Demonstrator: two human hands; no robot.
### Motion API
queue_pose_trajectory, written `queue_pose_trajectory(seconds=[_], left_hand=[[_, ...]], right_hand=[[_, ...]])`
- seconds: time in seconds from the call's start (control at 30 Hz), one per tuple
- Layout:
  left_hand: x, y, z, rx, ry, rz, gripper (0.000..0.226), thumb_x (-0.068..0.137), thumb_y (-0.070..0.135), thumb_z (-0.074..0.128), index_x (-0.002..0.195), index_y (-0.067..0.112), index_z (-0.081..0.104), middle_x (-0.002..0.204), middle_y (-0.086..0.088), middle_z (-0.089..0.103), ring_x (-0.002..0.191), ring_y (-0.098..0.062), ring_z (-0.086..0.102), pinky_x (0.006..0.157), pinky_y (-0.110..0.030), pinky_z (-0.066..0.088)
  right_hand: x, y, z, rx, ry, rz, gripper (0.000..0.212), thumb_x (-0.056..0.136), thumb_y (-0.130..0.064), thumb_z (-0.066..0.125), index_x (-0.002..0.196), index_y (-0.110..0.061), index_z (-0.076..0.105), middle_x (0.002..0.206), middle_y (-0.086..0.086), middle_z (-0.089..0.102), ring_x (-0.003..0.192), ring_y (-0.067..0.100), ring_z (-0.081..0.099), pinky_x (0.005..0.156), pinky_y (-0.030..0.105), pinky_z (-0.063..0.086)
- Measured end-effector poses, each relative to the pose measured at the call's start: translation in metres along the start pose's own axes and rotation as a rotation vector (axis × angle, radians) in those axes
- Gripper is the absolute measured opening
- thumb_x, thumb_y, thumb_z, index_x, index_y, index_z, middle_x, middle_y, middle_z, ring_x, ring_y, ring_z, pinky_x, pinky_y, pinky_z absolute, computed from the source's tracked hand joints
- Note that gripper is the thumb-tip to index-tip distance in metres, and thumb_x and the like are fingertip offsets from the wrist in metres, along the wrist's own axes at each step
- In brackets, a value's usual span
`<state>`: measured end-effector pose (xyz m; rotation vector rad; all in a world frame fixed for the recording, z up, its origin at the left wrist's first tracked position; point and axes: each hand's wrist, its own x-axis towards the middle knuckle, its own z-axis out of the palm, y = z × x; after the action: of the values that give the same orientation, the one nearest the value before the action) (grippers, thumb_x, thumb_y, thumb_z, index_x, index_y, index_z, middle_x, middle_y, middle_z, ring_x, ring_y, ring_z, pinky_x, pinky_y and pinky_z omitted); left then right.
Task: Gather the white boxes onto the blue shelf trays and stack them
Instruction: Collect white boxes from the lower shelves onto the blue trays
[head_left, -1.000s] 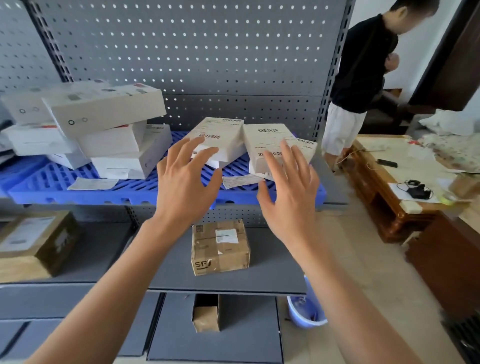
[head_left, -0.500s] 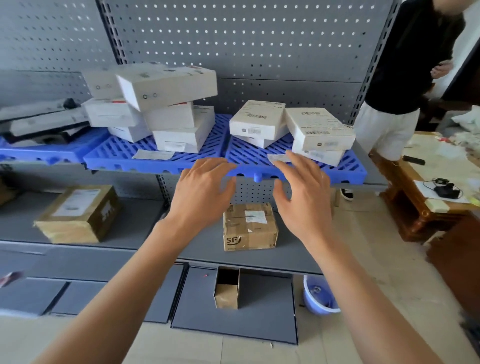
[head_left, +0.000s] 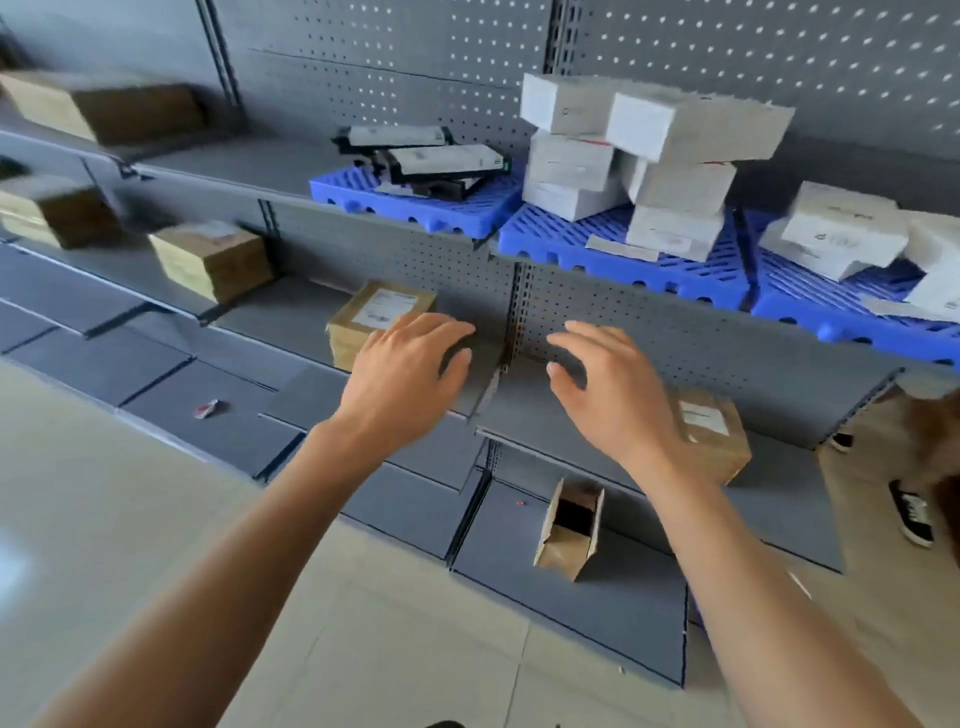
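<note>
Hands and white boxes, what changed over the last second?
Both hands, left and right, dropped from the boxes on the right blue tray to the grey shelf below, empty, as the view swung left. The white boxes remain stacked, untouched.

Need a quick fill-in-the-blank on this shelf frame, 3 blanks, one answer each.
1. The tall stack of white cardboard boxes stands on a ___ slatted plastic tray.
2. The left hand and the right hand both hold ___.
3. The small brown cardboard carton on the lowest grey shelf panel lies with its flaps ___.

Missing words: blue; nothing; open
</note>
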<state>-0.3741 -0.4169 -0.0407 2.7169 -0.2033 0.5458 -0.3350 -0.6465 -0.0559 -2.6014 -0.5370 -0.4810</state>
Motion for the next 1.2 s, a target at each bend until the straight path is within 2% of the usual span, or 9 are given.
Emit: queue_pose_trajectory(seconds=[0.2,0.3,0.43,0.5,0.6,0.73,0.93,1.2], left_hand=[[-0.060,-0.099,-0.055,0.085,-0.010,-0.262,0.042,0.102,0.044,0.050,0.141,0.030,0.055,0.147,0.005,0.054,0.136,-0.022,0.046,0.108,-0.048,0.041],[-0.085,-0.140,-0.073,0.119,-0.017,-0.365,0.044,0.101,0.045,0.051,0.142,0.030,0.055,0.145,0.004,0.056,0.135,-0.024,0.048,0.107,-0.048,0.041],[-0.114,-0.189,-0.092,0.091,0.007,-0.491,0.049,0.097,0.051,0.049,0.139,0.027,0.058,0.140,0.002,0.061,0.129,-0.026,0.055,0.105,-0.053,0.045],[-0.125,-0.211,-0.099,0.101,0.004,-0.551,0.053,0.094,0.054,0.043,0.139,0.029,0.058,0.141,0.004,0.061,0.129,-0.024,0.056,0.106,-0.051,0.045],[-0.133,-0.241,-0.105,0.134,-0.013,-0.633,0.049,0.099,0.048,0.051,0.144,0.029,0.054,0.145,0.003,0.057,0.131,-0.024,0.054,0.107,-0.046,0.045],[-0.128,-0.284,-0.114,0.231,-0.043,-0.728,0.048,0.101,0.042,0.053,0.147,0.031,0.049,0.147,0.005,0.055,0.132,-0.023,0.052,0.099,-0.037,0.044],[-0.092,-0.346,-0.133,0.306,-0.061,-0.797,0.051,0.100,0.045,0.053,0.148,0.029,0.049,0.147,0.005,0.055,0.132,-0.023,0.052,0.101,-0.040,0.045],[-0.072,-0.411,-0.137,0.305,-0.013,-0.887,0.049,0.100,0.045,0.053,0.146,0.028,0.052,0.145,0.005,0.057,0.130,-0.023,0.054,0.098,-0.041,0.046]], right_hand=[[0.028,-0.113,0.065,0.069,-0.136,-0.157,0.038,0.096,-0.027,0.064,0.133,-0.017,0.064,0.142,0.001,0.058,0.132,0.024,0.047,0.102,0.047,0.048],[0.042,-0.163,0.093,0.096,-0.189,-0.247,0.039,0.093,-0.025,0.067,0.131,-0.015,0.065,0.139,0.003,0.060,0.127,0.027,0.050,0.097,0.049,0.050],[0.061,-0.216,0.130,0.126,-0.277,-0.353,0.040,0.094,-0.025,0.067,0.133,-0.015,0.064,0.139,0.005,0.060,0.130,0.027,0.050,0.104,0.042,0.045],[0.072,-0.237,0.152,0.151,-0.316,-0.401,0.040,0.095,-0.025,0.066,0.134,-0.016,0.063,0.141,0.005,0.059,0.130,0.028,0.051,0.105,0.042,0.045],[0.089,-0.265,0.189,0.203,-0.349,-0.442,0.040,0.095,-0.027,0.065,0.134,-0.019,0.064,0.143,0.002,0.058,0.130,0.025,0.051,0.102,0.040,0.046],[0.118,-0.296,0.240,0.252,-0.405,-0.482,0.041,0.095,-0.031,0.064,0.136,-0.024,0.062,0.145,-0.004,0.055,0.132,0.021,0.048,0.100,0.038,0.046],[0.178,-0.339,0.291,0.289,-0.483,-0.558,0.044,0.097,-0.032,0.061,0.140,-0.023,0.058,0.148,0.000,0.053,0.136,0.023,0.044,0.107,0.045,0.044],[0.238,-0.383,0.337,0.274,-0.541,-0.638,0.043,0.097,-0.032,0.062,0.139,-0.023,0.058,0.149,0.000,0.051,0.138,0.025,0.043,0.107,0.044,0.041]])
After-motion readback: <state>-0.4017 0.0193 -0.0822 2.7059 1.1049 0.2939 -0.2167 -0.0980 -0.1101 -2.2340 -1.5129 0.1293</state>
